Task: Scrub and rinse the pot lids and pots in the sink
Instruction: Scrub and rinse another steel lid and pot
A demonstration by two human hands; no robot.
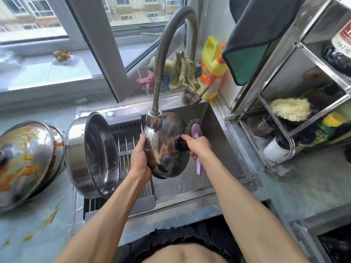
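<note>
Lid (167, 147) between both hands, scrubber (195, 130) alongside.

Your counter (47, 221) is pale, marbled, with orange smears front left. On it at left sits a stained pot with its soiled lid (22, 160). A steel pot (91, 158) tilts on its side on the drain rack (131, 158) over the sink (224, 149). Yellow detergent bottle (211, 69) stands behind the sink.

Both bare arms reach forward, left hand (140, 158) and right hand (197, 145) curled, gripping.
</note>
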